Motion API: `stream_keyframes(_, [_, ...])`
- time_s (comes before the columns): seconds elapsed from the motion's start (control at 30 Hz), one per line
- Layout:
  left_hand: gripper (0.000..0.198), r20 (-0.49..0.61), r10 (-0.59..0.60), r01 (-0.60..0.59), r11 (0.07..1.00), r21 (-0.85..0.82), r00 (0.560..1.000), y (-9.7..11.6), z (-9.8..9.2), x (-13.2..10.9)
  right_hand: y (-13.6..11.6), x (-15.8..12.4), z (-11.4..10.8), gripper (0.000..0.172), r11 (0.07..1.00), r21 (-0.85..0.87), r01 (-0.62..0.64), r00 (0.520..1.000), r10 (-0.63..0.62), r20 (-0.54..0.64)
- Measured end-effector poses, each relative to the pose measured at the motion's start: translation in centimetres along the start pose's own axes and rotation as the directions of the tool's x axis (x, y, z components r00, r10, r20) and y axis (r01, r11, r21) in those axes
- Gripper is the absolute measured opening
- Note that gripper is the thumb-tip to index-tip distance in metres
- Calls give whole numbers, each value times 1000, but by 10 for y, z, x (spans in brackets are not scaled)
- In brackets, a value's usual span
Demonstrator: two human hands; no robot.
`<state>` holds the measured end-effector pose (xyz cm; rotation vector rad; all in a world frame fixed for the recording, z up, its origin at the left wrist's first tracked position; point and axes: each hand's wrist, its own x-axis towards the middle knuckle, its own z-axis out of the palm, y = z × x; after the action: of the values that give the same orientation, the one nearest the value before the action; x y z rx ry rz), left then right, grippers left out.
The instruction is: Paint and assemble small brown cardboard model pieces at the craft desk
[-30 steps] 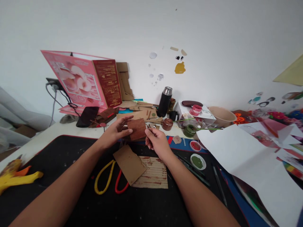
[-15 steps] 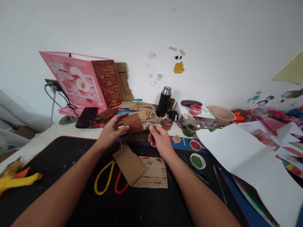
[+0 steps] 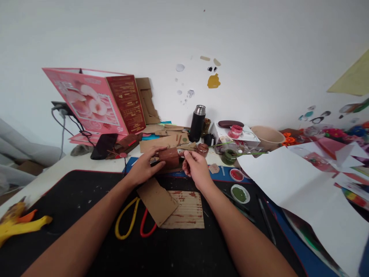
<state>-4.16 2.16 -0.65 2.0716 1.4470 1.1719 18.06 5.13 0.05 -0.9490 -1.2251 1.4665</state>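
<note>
My left hand (image 3: 145,166) is closed on a brown-painted cardboard piece (image 3: 168,156), thumb in front and fingers behind. At the piece's right end, my right hand (image 3: 196,168) is pinched, with brown smears on its fingers. What lies between those fingertips is too small to make out. Below the hands, a plain cardboard piece (image 3: 158,202) overlaps a corrugated cardboard piece (image 3: 187,211) streaked with brown. Scissors with one yellow and one red handle (image 3: 127,221) are partly hidden under the plain piece.
Jars of brown paint (image 3: 202,149) and green paint (image 3: 229,157) stand behind the right hand. Lids with red paint (image 3: 236,175) and green paint (image 3: 240,194) lie to its right. A black flask (image 3: 197,125), a phone (image 3: 104,146) and large white paper (image 3: 288,184) surround the mat.
The brown piece has moved right and down with my left hand and turned, now meeting my right fingertips. The view has shifted slightly.
</note>
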Motion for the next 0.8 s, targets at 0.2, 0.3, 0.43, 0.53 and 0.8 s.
stream_keyframes(0.2, [51,9,13,-13,1000,-5,1000,-3,2,0,0,0,0,45,1000,-5,-2,1000,2,20])
stream_keyframes(0.3, [51,-7,23,-23,999,29,1000,-2,1,-1,1,0,1,43,1000,-1,2,999,-2,35])
stream_keyframes(0.43, [52,24,37,-38,999,35,999,-2,1,0,3,0,1,42,1000,-13,1,999,-1,45])
stream_keyframes(0.53, [51,13,60,-60,998,34,998,-2,1,0,3,0,1,41,1000,-24,-6,999,7,39])
stream_keyframes(0.8, [49,-13,48,-47,998,47,999,-4,3,3,5,0,2,42,999,-42,-3,999,5,44])
